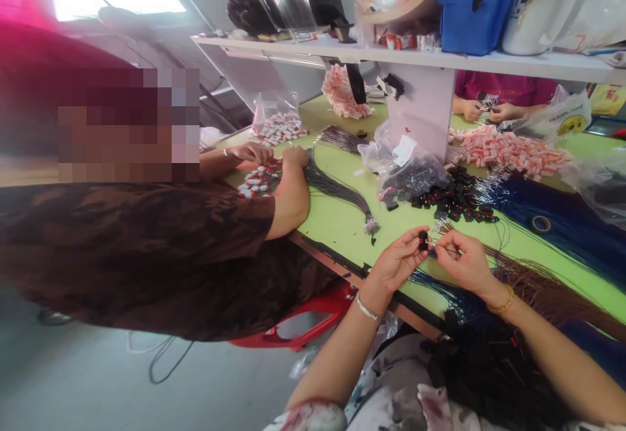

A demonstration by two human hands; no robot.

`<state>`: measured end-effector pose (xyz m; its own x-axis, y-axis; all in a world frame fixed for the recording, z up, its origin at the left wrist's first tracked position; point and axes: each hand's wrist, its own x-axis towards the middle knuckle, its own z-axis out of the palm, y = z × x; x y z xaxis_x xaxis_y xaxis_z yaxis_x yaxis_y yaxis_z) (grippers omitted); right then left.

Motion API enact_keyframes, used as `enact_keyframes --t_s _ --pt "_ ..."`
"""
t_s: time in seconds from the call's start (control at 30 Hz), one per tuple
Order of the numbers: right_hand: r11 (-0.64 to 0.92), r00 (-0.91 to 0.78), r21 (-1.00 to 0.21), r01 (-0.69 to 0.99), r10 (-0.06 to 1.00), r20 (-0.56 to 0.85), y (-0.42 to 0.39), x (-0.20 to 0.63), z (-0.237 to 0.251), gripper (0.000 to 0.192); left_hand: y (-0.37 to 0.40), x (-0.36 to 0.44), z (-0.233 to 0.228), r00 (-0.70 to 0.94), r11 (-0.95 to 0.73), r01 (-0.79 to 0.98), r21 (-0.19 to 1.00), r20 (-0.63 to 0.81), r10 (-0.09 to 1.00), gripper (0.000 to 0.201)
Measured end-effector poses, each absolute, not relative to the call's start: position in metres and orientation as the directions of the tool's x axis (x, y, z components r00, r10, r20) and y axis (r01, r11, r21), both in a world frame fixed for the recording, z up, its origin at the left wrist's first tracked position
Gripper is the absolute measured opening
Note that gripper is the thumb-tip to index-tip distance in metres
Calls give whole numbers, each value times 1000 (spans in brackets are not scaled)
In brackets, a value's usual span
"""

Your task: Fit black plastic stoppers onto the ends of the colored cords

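Two hands of yours meet just above the near edge of the green worktop (pixel 342 229). Your left hand (pixel 398 263) pinches a small black clip (pixel 423 240) between thumb and fingertips, holding it upright just in front of your right hand (pixel 464 263). Your right hand is closed in a fine pinch on a thin wire (pixel 443 248) whose end points at the clip; whether wire and clip already touch is too small to tell.

Just beyond your hands lies a loose pile of black clips (pixel 457 199) with red spots on them, beside a clear plastic bag (pixel 408 170) holding more dark parts. A bundle of blue wires (pixel 562 222) fans across the worktop to the right, and brown wires (pixel 542 291) run under your right forearm. Farther back sits a heap of red-and-white pieces (pixel 513 150).

To your left, a person in a dark brown top (pixel 147 248) leans over the worktop with both hands at a smaller heap of red-and-white pieces (pixel 257 180), next to a bundle of grey wires (pixel 337 190). Across the worktop, another person's hands (pixel 489 111) work below a white shelf (pixel 440 59) that carries a blue box (pixel 472 17).
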<state>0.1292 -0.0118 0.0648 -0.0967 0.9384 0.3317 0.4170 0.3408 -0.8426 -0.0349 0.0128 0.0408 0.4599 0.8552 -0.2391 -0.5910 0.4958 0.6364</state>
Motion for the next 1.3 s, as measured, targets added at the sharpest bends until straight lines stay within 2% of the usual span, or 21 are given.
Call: enact_keyframes --t_s 0.13,0.4,0.77,0.97,1.3 --pt "393 -123 -793 466 916 381 -12 129 63 10 11 -37 41 468 504 -623 598 -231 853 32" --pt "467 -168 -720 513 877 450 -15 127 60 11 8 -38 39 465 496 -625 604 -222 857 34" --pt "347 -163 -834 429 938 306 -8 131 52 15 7 -36 40 433 495 -630 599 -258 864 33" --pt "362 -216 -830 424 931 296 -8 130 49 22 6 -35 39 432 488 -629 605 -251 867 33" --pt "341 -206 -815 469 939 274 -10 131 49 25 5 -35 36 435 487 -633 601 -243 867 34"
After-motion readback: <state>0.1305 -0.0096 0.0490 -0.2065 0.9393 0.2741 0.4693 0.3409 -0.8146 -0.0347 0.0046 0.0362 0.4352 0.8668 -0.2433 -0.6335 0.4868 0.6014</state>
